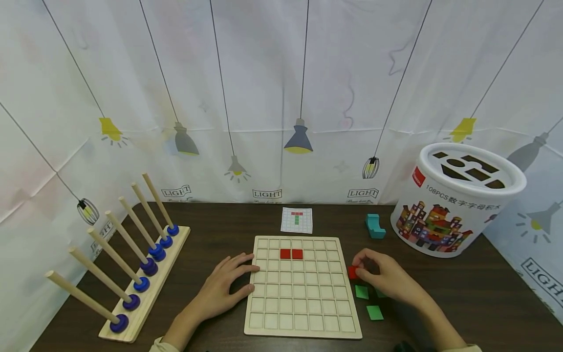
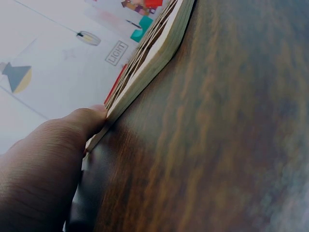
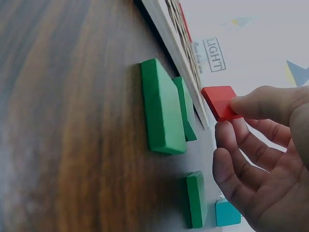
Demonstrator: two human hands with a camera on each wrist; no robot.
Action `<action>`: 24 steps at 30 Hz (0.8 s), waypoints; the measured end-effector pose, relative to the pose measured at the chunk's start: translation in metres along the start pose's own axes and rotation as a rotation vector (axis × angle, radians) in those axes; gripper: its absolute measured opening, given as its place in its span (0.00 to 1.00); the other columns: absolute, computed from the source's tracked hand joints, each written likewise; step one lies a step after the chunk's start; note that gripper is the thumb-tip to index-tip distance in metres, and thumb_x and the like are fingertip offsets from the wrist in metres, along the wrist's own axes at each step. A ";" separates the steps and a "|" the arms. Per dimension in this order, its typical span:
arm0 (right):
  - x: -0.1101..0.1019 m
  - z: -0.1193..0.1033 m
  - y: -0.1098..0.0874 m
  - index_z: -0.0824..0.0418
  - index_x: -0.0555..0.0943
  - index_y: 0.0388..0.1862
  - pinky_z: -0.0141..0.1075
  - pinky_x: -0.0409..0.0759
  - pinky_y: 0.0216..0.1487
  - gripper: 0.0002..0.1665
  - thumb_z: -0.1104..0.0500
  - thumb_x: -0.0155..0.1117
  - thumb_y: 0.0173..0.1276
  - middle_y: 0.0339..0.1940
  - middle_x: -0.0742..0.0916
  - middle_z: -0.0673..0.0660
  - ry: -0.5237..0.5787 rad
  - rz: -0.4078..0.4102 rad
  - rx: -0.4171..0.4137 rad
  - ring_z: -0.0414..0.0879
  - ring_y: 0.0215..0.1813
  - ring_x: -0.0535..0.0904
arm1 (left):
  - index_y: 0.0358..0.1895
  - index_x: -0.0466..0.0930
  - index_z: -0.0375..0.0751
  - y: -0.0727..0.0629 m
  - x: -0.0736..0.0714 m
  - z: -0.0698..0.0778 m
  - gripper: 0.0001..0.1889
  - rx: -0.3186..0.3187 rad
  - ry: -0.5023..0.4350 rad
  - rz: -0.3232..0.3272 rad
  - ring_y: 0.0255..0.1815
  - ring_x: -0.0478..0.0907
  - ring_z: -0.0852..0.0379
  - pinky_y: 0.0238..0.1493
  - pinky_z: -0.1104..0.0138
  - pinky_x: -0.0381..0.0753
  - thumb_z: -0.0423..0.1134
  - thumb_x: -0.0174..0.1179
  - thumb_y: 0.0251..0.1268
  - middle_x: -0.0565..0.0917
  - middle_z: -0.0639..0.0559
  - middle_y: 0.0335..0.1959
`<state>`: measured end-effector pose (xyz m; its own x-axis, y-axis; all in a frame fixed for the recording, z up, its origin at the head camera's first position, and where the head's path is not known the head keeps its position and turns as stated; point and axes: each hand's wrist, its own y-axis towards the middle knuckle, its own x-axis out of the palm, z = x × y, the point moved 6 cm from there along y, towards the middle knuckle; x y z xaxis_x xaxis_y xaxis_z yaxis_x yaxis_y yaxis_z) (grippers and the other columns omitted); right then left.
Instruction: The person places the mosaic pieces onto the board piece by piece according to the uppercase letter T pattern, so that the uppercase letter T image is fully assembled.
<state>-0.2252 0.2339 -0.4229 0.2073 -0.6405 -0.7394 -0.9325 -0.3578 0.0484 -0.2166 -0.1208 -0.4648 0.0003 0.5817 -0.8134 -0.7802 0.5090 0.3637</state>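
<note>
Right hand [image 1: 387,275] is pinching a red square tile [image 3: 218,102] just right of the gridded wooden board [image 1: 300,306]; left hand [image 1: 223,283], fingers extended, is touching the board's left edge. Apparent step: transferring tile; next likely requiring cell alignment.

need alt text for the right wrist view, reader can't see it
A right hand pinches a red tile between thumb and fingers near the edge of a wooden grid board. Three green tiles lie on a dark wooden table, and a teal block shows partly at the bottom.
</note>
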 end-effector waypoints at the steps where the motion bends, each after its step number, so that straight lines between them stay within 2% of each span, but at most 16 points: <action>1: 0.000 -0.001 0.001 0.54 0.76 0.40 0.30 0.72 0.32 0.05 0.59 0.61 0.66 0.33 0.78 0.49 0.002 0.003 0.002 0.39 0.35 0.73 | 0.60 0.74 0.61 0.000 0.000 0.000 0.21 0.000 -0.001 -0.001 0.72 0.62 0.47 0.71 0.42 0.55 0.54 0.57 0.65 0.68 0.53 0.69; 14: -0.001 -0.012 0.015 0.59 0.79 0.45 0.30 0.78 0.35 0.10 0.57 0.60 0.68 0.37 0.84 0.51 0.083 0.027 -0.050 0.38 0.37 0.77 | 0.61 0.73 0.61 0.000 0.001 -0.001 0.21 0.009 0.003 0.005 0.72 0.63 0.47 0.70 0.42 0.55 0.54 0.57 0.65 0.68 0.53 0.69; 24: 0.004 -0.012 0.026 0.57 0.79 0.46 0.31 0.78 0.38 0.10 0.55 0.60 0.68 0.39 0.84 0.51 0.103 0.039 -0.021 0.41 0.39 0.77 | 0.61 0.73 0.62 0.000 0.000 -0.001 0.21 -0.008 -0.003 -0.012 0.72 0.62 0.48 0.71 0.43 0.54 0.54 0.57 0.64 0.68 0.54 0.70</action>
<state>-0.2448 0.2142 -0.4162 0.2016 -0.7205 -0.6635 -0.9343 -0.3447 0.0905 -0.2173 -0.1215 -0.4655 0.0112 0.5777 -0.8162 -0.7849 0.5108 0.3508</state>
